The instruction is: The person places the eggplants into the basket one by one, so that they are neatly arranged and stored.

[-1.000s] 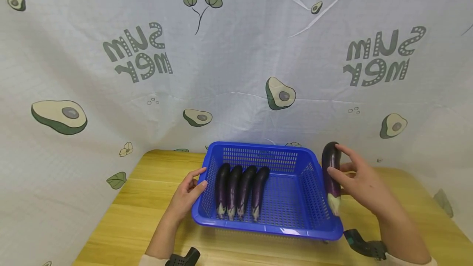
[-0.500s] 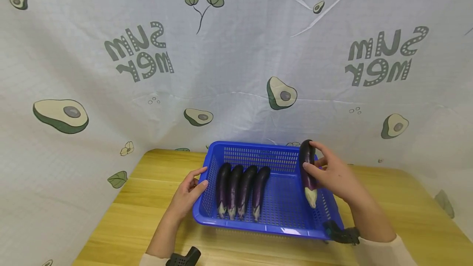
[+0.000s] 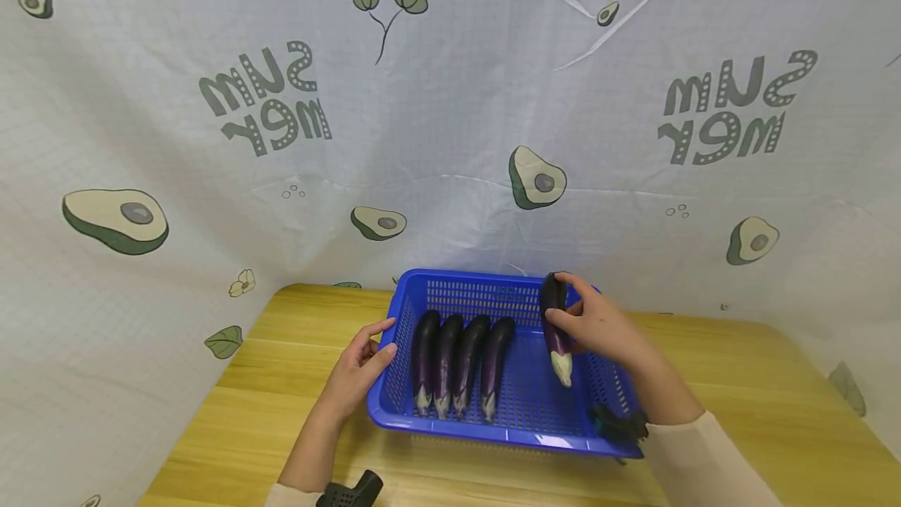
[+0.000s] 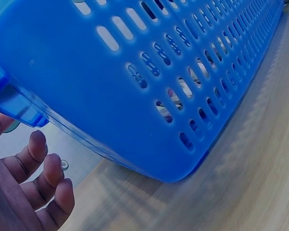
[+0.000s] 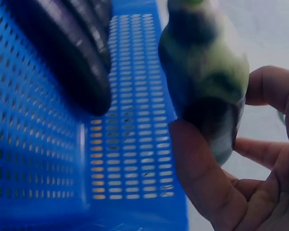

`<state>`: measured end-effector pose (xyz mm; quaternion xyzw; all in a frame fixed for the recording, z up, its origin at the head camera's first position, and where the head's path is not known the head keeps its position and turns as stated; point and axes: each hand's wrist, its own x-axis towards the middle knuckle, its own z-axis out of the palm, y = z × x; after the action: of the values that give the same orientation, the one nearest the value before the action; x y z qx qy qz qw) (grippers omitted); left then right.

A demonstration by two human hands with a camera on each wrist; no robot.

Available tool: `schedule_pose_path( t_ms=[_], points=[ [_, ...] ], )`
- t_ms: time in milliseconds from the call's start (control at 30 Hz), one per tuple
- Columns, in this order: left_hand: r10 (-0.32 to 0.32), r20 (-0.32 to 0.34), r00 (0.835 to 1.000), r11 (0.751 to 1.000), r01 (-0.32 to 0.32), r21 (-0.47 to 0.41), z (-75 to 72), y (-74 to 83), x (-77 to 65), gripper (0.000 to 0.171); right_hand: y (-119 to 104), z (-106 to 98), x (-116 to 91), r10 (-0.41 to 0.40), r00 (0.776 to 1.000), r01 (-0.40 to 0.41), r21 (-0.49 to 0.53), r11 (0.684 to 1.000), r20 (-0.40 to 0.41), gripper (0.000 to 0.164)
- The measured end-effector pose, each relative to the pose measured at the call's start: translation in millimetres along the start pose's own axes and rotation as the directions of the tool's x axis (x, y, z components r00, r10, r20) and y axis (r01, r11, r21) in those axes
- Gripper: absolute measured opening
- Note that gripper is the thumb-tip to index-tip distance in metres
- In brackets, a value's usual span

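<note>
A blue plastic basket (image 3: 472, 434) with slotted walls stands on the table. Several dark purple eggplants (image 3: 443, 366) lie side by side in its left half, pale stem ends toward the front. My right hand (image 3: 600, 329) pinches another eggplant (image 3: 557, 343) between thumb and fingers, over the basket's right part, its pale end pointing down and forward. In the right wrist view this held eggplant (image 5: 207, 72) is seen stem end first, beside the slotted wall. My left hand (image 3: 357, 368) holds the basket's left rim; in the left wrist view its lower fingers (image 4: 53, 168) curl below the rim.
The wooden table (image 3: 232, 421) extends on both sides of the basket. A pale curtain (image 3: 450, 116) with avocado prints hangs right behind it. A black wrist-worn device (image 3: 350, 491) sits on the left forearm, and another (image 3: 618, 424) overlaps the basket's front right corner.
My right hand has carried the eggplant leftward from beside the basket's right rim to over its inside. The left hand, basket and row of eggplants stay in place.
</note>
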<state>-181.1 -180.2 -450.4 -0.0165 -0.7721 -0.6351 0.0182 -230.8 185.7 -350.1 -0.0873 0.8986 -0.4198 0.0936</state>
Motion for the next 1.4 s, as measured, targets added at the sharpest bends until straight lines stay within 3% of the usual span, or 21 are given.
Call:
schedule_pose_path(
  t_ms=[333,900,1400],
  points=[
    [-0.002,0.006,1.000,1.000,0.002,-0.005,0.4,-1.2,0.3,0.046,8.2,19.2,11.0,0.032,0.998,-0.034,0.038,0.999,0.047,0.077],
    [-0.010,0.013,1.000,1.000,0.010,-0.014,-0.3,-1.3,-1.1,0.046,16.6,47.4,22.3,0.110,0.988,-0.111,0.000,0.994,0.108,0.079],
    [-0.010,0.011,1.000,1.000,0.010,-0.008,-0.4,-2.7,-0.9,0.047,18.9,54.1,27.6,0.101,0.973,-0.089,-0.068,0.994,0.208,0.077]
  ],
)
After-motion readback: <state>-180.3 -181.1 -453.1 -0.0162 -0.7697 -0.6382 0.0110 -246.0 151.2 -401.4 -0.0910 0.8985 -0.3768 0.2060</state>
